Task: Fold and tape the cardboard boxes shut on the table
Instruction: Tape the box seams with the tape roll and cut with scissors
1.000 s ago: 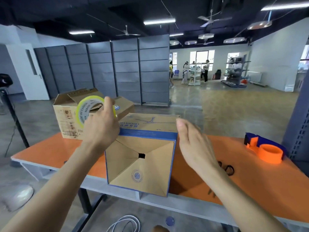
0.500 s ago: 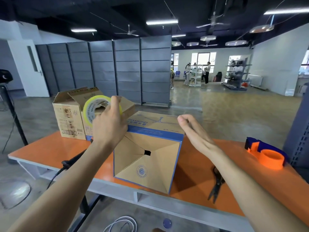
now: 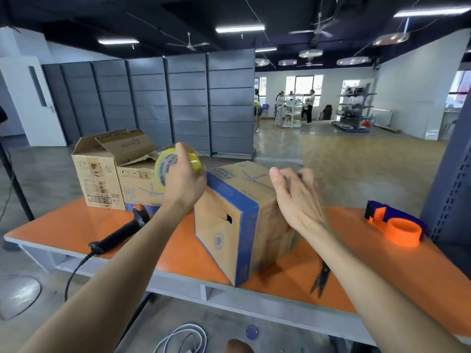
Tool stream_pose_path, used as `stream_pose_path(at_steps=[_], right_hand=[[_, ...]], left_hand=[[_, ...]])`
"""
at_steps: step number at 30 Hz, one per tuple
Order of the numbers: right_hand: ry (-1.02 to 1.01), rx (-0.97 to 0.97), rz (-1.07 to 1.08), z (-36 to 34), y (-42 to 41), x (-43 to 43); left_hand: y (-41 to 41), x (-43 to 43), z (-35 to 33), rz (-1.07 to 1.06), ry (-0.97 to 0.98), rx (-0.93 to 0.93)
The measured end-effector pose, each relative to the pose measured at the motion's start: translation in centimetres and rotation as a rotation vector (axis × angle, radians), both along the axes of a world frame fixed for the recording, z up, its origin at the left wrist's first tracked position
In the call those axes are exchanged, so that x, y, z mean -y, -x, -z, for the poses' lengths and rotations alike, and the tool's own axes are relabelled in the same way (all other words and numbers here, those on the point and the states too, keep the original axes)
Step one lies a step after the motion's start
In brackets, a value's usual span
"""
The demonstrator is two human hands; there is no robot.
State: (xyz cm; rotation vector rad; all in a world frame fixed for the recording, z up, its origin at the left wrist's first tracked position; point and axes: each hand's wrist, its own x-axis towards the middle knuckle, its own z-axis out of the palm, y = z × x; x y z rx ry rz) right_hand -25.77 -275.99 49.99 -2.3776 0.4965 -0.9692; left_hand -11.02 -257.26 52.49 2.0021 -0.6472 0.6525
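Observation:
A brown cardboard box with blue edging (image 3: 244,210) lies on its side on the orange table (image 3: 178,253), its folded end with a small centre hole facing me and to the left. My left hand (image 3: 182,183) grips a yellow roll of tape (image 3: 165,166) at the box's upper left edge. My right hand (image 3: 295,197) hovers blurred over the box's right top corner, fingers loosely bent, holding nothing. Behind on the left stands a second box (image 3: 102,174) with its top flaps up.
A black handheld scanner (image 3: 122,230) with a cable lies at the left front. Scissors (image 3: 319,280) lie near the front edge under my right forearm. An orange and blue tape dispenser (image 3: 395,225) sits at the far right beside a grey metal rack (image 3: 451,174).
The blue-edged box has turned, so its folded end now faces left and its long side shows. My right hand has come onto the box's right corner. The view has shifted, revealing the scanner.

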Motion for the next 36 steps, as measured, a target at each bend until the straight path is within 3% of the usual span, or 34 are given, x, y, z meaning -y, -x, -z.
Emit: stream_pose_path(at_steps=[10,14,17,19,23,27,32,36], right_hand=[[0.09,-0.074,-0.083,0.6,1.9,1.5],[0.177,-0.117,0.015,0.8,1.7,-0.1],[0.159,-0.055,-0.035,1.1,1.7,-0.1],[0.089,0.01,-0.119,1.3,2.4,0.8],[0.138,-0.032,-0.16,1.6,3.8,2.1],[0.165,-0.026,-0.087,1.3,3.1,1.5],[0.266,-0.056,-0.097,0.1,1.8,-0.9],[0.251,-0.079,-0.128,0.1,1.9,-1.2]], left_hand=[[3.2,-1.5,1.8,0.006,0.107,-0.031],[7.0,-2.9,2.0,0.19,0.121,-0.087],[8.5,-2.7,2.5,0.235,0.059,-0.091],[8.4,-2.7,2.8,0.246,0.134,-0.105],[6.4,-3.5,3.7,0.199,0.339,-0.159],[5.1,-3.1,4.9,0.244,0.339,-0.392],[4.7,-2.6,4.3,0.277,0.342,-0.369],[3.7,-2.1,4.2,0.304,0.256,-0.47]])
